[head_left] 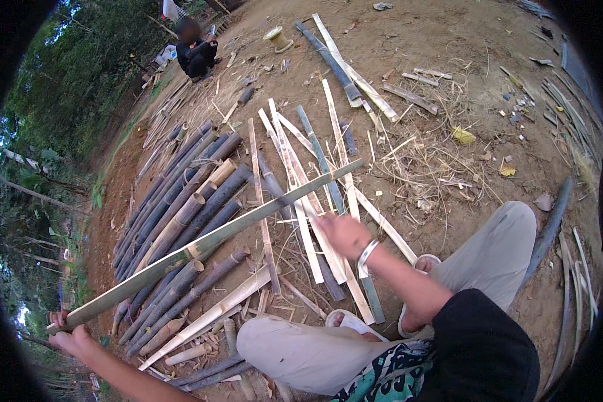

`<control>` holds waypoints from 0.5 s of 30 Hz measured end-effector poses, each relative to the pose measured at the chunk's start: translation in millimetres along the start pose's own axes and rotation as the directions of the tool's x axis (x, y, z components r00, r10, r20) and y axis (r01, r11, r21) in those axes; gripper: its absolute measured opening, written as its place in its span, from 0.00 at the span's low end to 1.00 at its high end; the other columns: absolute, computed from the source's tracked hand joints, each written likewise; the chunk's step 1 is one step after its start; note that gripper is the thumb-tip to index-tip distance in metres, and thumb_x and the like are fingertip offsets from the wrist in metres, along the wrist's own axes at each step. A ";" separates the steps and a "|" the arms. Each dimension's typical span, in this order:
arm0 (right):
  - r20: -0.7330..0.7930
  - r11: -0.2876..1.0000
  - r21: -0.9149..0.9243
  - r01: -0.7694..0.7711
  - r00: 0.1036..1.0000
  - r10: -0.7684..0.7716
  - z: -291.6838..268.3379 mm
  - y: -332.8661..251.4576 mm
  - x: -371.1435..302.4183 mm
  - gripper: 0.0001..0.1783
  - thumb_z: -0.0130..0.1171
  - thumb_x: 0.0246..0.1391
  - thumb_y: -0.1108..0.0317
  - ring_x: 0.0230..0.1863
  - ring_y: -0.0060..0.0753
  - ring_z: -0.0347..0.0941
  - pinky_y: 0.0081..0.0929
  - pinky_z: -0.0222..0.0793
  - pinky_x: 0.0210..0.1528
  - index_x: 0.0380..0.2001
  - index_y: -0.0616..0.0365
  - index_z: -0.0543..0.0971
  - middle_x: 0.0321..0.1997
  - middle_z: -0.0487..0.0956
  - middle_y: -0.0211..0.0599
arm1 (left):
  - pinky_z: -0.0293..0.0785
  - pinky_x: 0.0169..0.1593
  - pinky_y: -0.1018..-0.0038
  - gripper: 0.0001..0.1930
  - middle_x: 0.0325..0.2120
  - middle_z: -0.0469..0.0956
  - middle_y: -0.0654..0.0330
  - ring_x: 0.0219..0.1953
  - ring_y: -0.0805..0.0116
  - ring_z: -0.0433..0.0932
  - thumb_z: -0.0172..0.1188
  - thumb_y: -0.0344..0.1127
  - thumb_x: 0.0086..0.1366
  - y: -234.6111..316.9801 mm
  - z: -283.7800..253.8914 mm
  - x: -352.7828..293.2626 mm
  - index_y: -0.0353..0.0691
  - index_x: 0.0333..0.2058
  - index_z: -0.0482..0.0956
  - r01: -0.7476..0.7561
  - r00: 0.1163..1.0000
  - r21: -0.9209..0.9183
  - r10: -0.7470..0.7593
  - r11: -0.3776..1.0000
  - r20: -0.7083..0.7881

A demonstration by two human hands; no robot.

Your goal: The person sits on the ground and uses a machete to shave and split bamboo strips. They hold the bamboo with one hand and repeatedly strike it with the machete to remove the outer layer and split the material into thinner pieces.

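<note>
A long split bamboo strip [201, 248] slants across the view, rising from lower left to upper right. My left hand [72, 335] grips its near-left end, fingers wrapped around the edge. Close below the strip's right half is my right hand [345, 236], with a silver bracelet on the wrist. Its fingers are curled around a motion-blurred, blade-like tool [308, 216], whose outline is too smeared to make out fully. Under and beyond the strip, several pale split bamboo strips [300, 174] lie crossed on the ground in front of my knees.
Dark bamboo poles [181, 174] are stacked at the left. Larger split lengths [342, 63] and shavings [415, 161] lie farther off. A person [195, 50] crouches at the far left, near a pale spool [277, 39]. One dark pole [549, 224] lies by my right knee.
</note>
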State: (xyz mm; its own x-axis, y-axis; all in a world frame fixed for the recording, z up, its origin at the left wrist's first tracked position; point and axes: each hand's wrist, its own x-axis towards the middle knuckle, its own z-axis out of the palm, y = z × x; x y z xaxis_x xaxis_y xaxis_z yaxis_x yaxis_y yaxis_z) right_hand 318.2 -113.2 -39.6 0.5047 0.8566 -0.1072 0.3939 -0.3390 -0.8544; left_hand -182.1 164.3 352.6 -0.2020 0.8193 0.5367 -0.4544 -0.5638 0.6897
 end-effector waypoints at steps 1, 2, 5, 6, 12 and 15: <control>-0.058 0.989 -0.136 -0.061 0.997 0.053 -2.2 35.9 10.8 0.31 0.34 0.65 0.47 0.36 0.61 0.77 0.50 0.72 0.43 0.35 0.67 0.74 0.30 0.79 0.61 | 0.65 0.27 0.77 0.10 0.18 0.59 0.62 0.19 0.71 0.62 0.41 0.31 0.61 -4.6 -2.6 2.2 0.30 0.33 0.67 0.020 1.000 0.002 -0.020 1.000 0.016; -0.086 0.983 -0.089 -0.159 0.985 0.151 -9.7 73.1 25.6 0.30 0.35 0.65 0.49 0.38 0.61 0.76 0.49 0.72 0.46 0.34 0.67 0.76 0.34 0.79 0.61 | 0.65 0.27 0.77 0.10 0.18 0.59 0.62 0.19 0.71 0.61 0.41 0.32 0.61 -17.9 0.9 -6.6 0.30 0.32 0.67 -0.029 1.000 0.066 0.029 0.997 -0.001; -0.256 0.906 -0.137 -0.400 0.898 0.358 -32.4 183.8 48.1 0.31 0.39 0.63 0.48 0.41 0.62 0.75 0.49 0.71 0.48 0.32 0.67 0.79 0.37 0.78 0.62 | 0.66 0.29 0.75 0.11 0.18 0.60 0.62 0.19 0.70 0.62 0.41 0.32 0.60 -29.7 21.8 -33.4 0.30 0.33 0.70 -0.081 0.993 0.132 0.091 0.988 -0.073; -0.268 0.878 -0.069 -0.475 0.856 0.442 -39.5 208.8 57.7 0.32 0.40 0.63 0.46 0.41 0.62 0.75 0.48 0.70 0.48 0.33 0.68 0.79 0.36 0.78 0.62 | 0.67 0.30 0.74 0.12 0.18 0.61 0.62 0.20 0.70 0.63 0.42 0.33 0.60 -20.7 24.3 -32.9 0.30 0.33 0.70 -0.032 0.992 0.056 0.038 0.998 -0.117; -0.331 0.976 0.051 -0.213 0.918 0.218 -11.2 81.0 21.3 0.33 0.44 0.60 0.42 0.33 0.62 0.74 0.47 0.68 0.38 0.28 0.68 0.75 0.27 0.76 0.62 | 0.70 0.36 0.71 0.21 0.21 0.65 0.61 0.25 0.67 0.68 0.47 0.40 0.56 -5.8 35.2 -61.5 0.26 0.42 0.71 0.007 0.995 0.038 -0.003 0.999 -0.097; -0.237 0.987 0.160 -0.003 0.971 0.041 -19.6 19.8 5.8 0.31 0.48 0.58 0.41 0.28 0.60 0.73 0.48 0.66 0.33 0.27 0.65 0.75 0.21 0.75 0.57 | 0.69 0.34 0.73 0.23 0.23 0.65 0.59 0.24 0.67 0.66 0.47 0.41 0.56 -3.3 59.1 -67.2 0.25 0.43 0.68 0.107 0.982 -0.180 -0.077 0.978 0.171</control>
State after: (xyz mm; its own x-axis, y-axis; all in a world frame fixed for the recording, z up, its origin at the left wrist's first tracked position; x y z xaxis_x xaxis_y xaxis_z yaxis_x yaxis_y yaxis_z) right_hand 344.0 -122.6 -47.2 0.6883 0.7252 -0.0184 0.2644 -0.2745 -0.9245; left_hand -115.8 105.0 343.0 -0.0155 0.8301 0.5574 -0.6218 -0.4446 0.6448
